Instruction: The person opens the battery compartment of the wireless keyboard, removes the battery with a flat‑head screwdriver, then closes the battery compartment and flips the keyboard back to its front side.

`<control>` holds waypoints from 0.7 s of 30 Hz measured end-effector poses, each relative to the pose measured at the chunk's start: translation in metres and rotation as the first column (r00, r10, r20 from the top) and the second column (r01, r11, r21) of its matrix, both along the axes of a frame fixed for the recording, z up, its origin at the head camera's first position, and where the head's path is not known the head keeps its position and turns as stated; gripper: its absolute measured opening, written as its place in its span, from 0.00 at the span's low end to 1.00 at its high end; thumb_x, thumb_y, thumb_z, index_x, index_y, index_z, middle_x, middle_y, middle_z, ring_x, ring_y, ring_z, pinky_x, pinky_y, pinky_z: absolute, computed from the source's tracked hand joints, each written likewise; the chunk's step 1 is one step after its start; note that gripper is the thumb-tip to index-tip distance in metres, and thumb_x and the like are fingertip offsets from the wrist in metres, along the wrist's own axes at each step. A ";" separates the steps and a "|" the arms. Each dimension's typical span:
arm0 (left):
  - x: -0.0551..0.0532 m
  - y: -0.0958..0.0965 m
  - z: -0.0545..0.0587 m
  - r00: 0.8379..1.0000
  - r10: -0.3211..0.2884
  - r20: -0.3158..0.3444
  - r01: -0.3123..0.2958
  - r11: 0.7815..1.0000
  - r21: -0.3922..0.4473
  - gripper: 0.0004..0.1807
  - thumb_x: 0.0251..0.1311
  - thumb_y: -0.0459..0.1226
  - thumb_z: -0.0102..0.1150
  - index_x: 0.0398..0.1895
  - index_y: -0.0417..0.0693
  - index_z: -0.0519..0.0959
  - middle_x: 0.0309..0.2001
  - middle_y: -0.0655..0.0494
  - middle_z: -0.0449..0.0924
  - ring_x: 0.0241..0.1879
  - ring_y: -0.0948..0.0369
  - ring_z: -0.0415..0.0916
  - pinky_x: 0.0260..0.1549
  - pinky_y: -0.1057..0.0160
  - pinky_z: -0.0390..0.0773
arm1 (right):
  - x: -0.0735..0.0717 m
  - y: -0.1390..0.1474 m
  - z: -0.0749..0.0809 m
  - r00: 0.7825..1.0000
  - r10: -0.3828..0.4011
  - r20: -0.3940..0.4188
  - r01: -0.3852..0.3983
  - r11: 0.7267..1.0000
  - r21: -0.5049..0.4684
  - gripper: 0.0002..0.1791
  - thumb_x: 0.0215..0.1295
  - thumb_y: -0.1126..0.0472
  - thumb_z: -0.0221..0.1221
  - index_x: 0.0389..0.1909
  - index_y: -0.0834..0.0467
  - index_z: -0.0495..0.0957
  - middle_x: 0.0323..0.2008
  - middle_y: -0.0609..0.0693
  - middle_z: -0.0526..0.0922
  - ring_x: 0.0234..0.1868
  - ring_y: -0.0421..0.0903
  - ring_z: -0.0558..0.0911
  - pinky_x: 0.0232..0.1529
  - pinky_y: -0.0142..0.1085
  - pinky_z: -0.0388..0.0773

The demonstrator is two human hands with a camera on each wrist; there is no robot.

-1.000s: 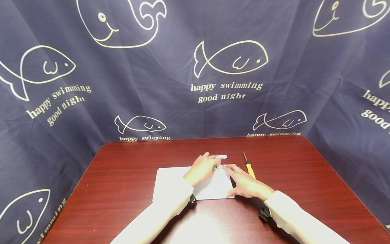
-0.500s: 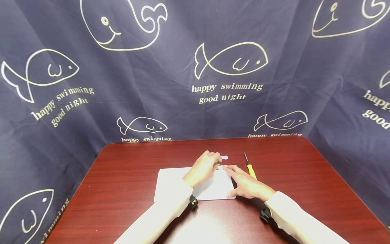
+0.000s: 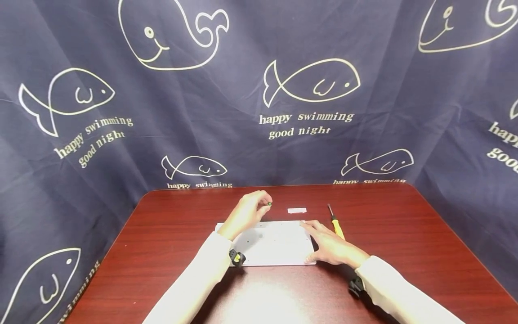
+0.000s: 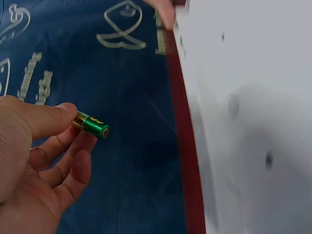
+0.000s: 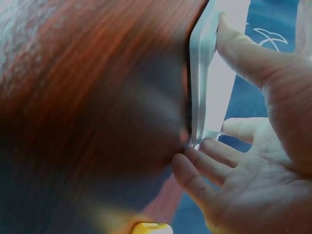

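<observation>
Left wrist view: the left hand (image 3: pixel 245 213) pinches a shiny green-and-gold cylindrical battery (image 4: pixel 91 125), its long axis running out of the grip, green end pointing right and slightly down, while nearby a smooth white rectangular panel (image 3: pixel 279 243) meets the right hand (image 3: pixel 331 246), fingers loosely extended.

Far side, you've got a dark blue curtain (image 3: pixel 243 90) printed with white fish (image 3: pixel 332 81); before it, your reddish-brown table (image 3: pixel 170 225), a yellow-handled screwdriver (image 3: pixel 335 220) lying right.
</observation>
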State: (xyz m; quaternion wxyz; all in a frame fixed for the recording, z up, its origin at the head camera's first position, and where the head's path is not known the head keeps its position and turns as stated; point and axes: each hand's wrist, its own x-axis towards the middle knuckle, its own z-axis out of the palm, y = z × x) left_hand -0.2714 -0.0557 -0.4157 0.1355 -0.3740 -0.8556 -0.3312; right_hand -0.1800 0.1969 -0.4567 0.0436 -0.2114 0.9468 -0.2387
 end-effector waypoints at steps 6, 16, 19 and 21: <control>-0.016 -0.030 0.002 0.996 0.048 0.070 -0.052 0.997 0.052 0.10 0.52 0.25 0.64 0.34 0.46 0.77 0.30 0.57 0.80 0.32 0.65 0.77 0.36 0.66 0.75 | 0.000 0.000 0.001 1.000 -0.001 -0.003 0.001 1.000 -0.002 0.53 0.41 0.54 0.75 0.68 0.63 0.59 0.62 0.60 0.63 0.61 0.57 0.67 0.55 0.51 0.66; -0.029 -0.071 -0.007 0.982 0.132 0.134 -0.141 0.988 0.066 0.10 0.50 0.25 0.65 0.32 0.46 0.77 0.28 0.58 0.80 0.30 0.64 0.77 0.34 0.64 0.76 | 0.000 0.000 0.001 0.999 0.019 -0.028 -0.019 1.000 -0.003 0.52 0.42 0.53 0.75 0.68 0.64 0.60 0.61 0.60 0.64 0.60 0.59 0.68 0.54 0.52 0.67; -0.034 -0.080 -0.011 0.971 0.180 0.160 -0.188 0.982 0.036 0.10 0.50 0.25 0.65 0.30 0.46 0.77 0.26 0.58 0.79 0.27 0.64 0.76 0.31 0.63 0.75 | 0.001 -0.001 0.001 0.999 0.019 -0.030 -0.019 1.000 -0.002 0.52 0.42 0.53 0.75 0.68 0.64 0.60 0.61 0.60 0.64 0.60 0.59 0.68 0.54 0.52 0.67; -0.037 -0.086 -0.014 0.963 0.211 0.167 -0.216 0.976 0.011 0.10 0.49 0.25 0.65 0.29 0.45 0.77 0.25 0.58 0.79 0.26 0.64 0.76 0.30 0.63 0.75 | 0.001 -0.001 0.001 1.000 0.015 -0.026 -0.015 1.000 -0.001 0.52 0.41 0.53 0.75 0.68 0.64 0.60 0.61 0.60 0.64 0.60 0.59 0.68 0.54 0.53 0.67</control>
